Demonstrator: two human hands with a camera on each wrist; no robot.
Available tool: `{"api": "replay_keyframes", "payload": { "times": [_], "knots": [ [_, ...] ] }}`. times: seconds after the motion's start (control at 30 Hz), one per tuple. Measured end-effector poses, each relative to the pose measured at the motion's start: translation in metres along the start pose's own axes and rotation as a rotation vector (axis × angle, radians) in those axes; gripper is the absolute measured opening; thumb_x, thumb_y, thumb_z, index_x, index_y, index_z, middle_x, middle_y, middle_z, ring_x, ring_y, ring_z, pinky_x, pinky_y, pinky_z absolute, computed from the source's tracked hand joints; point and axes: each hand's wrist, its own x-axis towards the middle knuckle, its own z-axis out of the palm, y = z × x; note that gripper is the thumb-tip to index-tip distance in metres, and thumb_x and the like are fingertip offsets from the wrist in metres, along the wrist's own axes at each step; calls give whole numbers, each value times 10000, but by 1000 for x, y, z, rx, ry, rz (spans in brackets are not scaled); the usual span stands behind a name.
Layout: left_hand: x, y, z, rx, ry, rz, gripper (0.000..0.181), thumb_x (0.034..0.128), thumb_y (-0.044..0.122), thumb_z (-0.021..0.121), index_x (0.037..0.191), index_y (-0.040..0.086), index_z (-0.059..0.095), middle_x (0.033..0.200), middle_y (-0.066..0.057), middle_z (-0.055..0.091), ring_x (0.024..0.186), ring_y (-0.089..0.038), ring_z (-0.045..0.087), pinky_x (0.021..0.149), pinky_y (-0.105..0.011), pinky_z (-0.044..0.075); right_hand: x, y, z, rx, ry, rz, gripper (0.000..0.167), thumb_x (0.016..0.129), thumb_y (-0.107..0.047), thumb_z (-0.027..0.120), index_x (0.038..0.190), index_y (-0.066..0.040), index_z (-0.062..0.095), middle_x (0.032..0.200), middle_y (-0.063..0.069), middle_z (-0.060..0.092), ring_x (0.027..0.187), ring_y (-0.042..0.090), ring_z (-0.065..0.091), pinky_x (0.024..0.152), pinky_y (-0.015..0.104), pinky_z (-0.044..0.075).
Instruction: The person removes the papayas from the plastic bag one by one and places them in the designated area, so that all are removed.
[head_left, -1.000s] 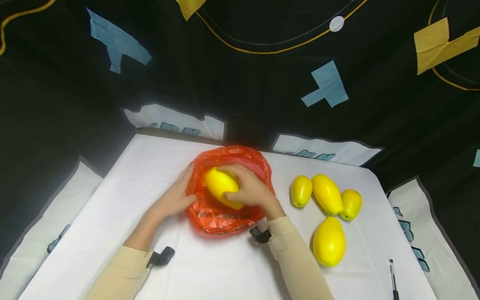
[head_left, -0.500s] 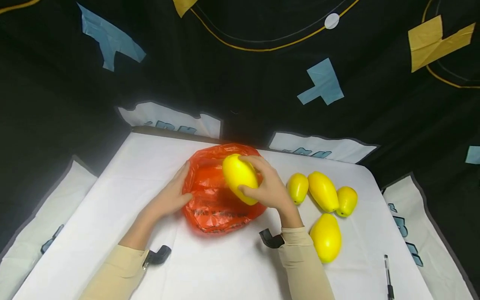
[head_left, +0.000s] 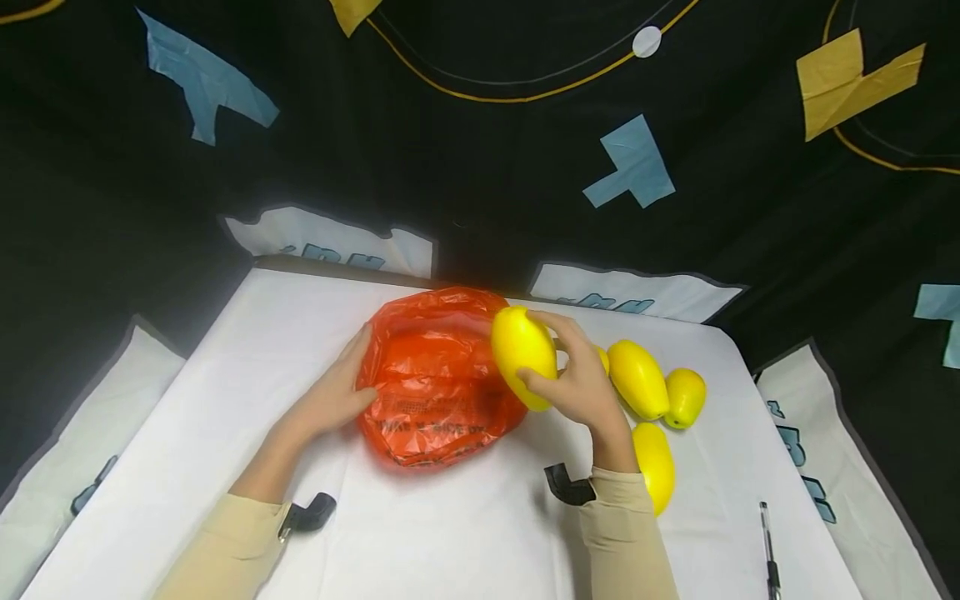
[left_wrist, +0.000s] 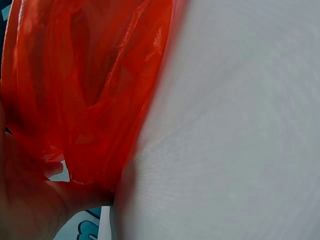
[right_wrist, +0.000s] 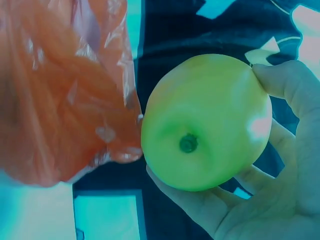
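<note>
In the head view my right hand grips a smooth yellow mango by its sides, with the thumb in front. The mango is held up at the right rim of a red plastic bag. Its dimpled end with a dark stem spot faces the right wrist camera. The bag stands with its mouth spread wide, and printed letters run along its front. My left hand rests against the bag's left side, fingers fairly straight and thumb apart; the left wrist view shows the thumb touching the plastic.
Right of the bag lie more yellow mangoes: a long one, a small one, one nearer me, and one mostly behind my right hand. A pen lies near the right edge of the white table. A black curtain hangs behind.
My right hand has lifted the mango from inside the bag's mouth and carried it right to the rim. My left hand has stayed on the bag's left side.
</note>
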Motion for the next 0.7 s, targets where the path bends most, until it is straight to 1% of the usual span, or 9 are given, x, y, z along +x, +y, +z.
{"api": "replay_keyframes", "payload": {
  "times": [0.07,0.23,0.3,0.33,0.4,0.5,0.53,0.57,0.7],
  "knots": [
    [1,1,0,-7,4,3,1042,766,20,648,1568,83,-15,1625,-128,20,1477,-286,58,1162,-541,135,-3,3,-3,-15,22,9,702,736,-184,807,1375,-285,536,1356,-56,516,1178,176,488,915,481,489],
    [1,-1,0,-3,-3,-3,1033,774,13,647,1567,77,-11,1626,-123,23,1478,-281,63,1161,-535,150,-13,12,-10,-23,60,52,685,745,-194,799,1372,-299,542,1345,-57,521,1179,179,479,928,514,464],
    [0,-2,0,2,-13,-11,1018,783,17,638,1564,62,-15,1623,-145,18,1476,-299,58,1158,-544,149,-16,15,-11,-30,70,68,683,749,-175,797,1376,-269,543,1352,-30,521,1188,200,474,939,527,456],
    [0,-3,0,4,-15,-14,1015,786,19,636,1563,58,-16,1621,-153,16,1476,-304,56,1158,-547,149,-18,10,-13,-31,75,79,678,749,-151,792,1376,-229,547,1353,3,525,1189,223,474,946,542,449],
    [0,-2,0,8,-19,-19,1009,791,24,631,1560,50,-20,1619,-164,8,1475,-314,48,1159,-548,140,-21,11,-15,-30,81,97,674,752,-145,791,1377,-217,547,1355,15,525,1189,227,475,944,546,446],
    [0,-2,0,11,-22,-20,1006,797,27,630,1559,50,-26,1620,-156,-4,1475,-313,40,1163,-542,129,-26,12,-17,-39,86,142,680,752,-141,791,1378,-233,543,1353,8,525,1166,235,486,920,526,459],
    [0,-2,0,11,-21,-19,1004,798,27,629,1558,47,-27,1619,-158,-5,1475,-314,38,1163,-543,127,-28,13,-18,-38,85,156,679,755,-156,793,1377,-256,541,1353,-11,521,1157,226,489,908,513,466],
    [0,-1,-1,8,-20,-18,1005,798,28,630,1559,47,-25,1620,-155,-4,1475,-314,39,1163,-543,127,-30,20,-18,-46,84,171,686,753,-182,800,1375,-299,534,1357,-45,513,1148,210,491,895,493,474],
    [1,-1,0,-10,-4,-3,1021,781,22,642,1565,64,-11,1623,-144,22,1475,-312,56,1155,-557,141,-40,25,-19,-46,86,230,693,757,-175,794,1381,-299,521,1374,-56,497,1122,244,497,873,487,486]
  ]
}}
